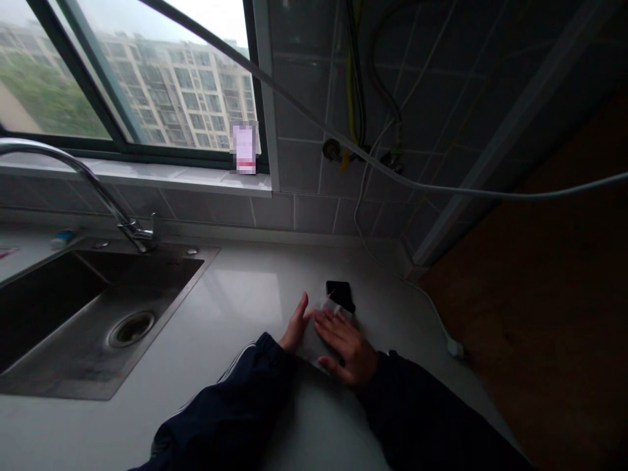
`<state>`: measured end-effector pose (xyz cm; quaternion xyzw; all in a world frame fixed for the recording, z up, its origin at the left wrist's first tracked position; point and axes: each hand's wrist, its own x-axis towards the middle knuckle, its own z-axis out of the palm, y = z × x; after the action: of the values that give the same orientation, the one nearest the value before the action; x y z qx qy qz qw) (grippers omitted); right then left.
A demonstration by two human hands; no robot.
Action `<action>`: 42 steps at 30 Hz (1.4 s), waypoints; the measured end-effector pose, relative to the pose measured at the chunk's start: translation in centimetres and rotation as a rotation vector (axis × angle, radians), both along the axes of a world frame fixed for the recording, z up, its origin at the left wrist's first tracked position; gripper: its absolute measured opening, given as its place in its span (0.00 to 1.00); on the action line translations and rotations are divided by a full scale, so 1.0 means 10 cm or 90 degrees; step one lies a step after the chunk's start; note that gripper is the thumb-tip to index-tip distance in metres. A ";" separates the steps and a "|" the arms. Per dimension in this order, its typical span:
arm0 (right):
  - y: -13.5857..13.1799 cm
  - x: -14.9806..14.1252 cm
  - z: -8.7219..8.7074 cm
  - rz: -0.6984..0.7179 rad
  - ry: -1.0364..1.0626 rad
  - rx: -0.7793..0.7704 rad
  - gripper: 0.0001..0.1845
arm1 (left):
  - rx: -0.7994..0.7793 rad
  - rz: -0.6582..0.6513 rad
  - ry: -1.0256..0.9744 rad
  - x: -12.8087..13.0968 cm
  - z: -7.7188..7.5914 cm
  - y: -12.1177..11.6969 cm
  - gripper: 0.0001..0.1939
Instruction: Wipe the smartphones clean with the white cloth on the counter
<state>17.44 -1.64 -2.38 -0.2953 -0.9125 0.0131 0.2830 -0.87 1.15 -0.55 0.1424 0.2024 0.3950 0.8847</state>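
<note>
At the lower centre of the frame I have a translucent plastic piece (309, 348) over the bench (240, 294). My right hand (349, 353) spreads flat across it, fingers extended; my left hand (294, 328) meets its left side, thumb raised, but I can't tell its grip. A black phone (339, 292) lies just beyond.

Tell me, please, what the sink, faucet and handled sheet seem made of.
Sink: satin metal, likely steel, by its dull grey sheen. Faucet: polished metal, probably chromed, by its bright highlights. Sheet: perhaps filmy plastic; it looks partly translucent.
</note>
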 end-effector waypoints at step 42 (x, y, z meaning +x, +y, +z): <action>0.07 0.05 -0.05 -0.150 0.042 -0.011 0.34 | 0.060 -0.024 -0.034 0.01 0.01 -0.04 0.38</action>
<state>17.93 -0.97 -2.93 -0.4024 -0.8613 -0.0027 0.3102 -0.78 0.71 -0.47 0.1770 0.1570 0.3910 0.8895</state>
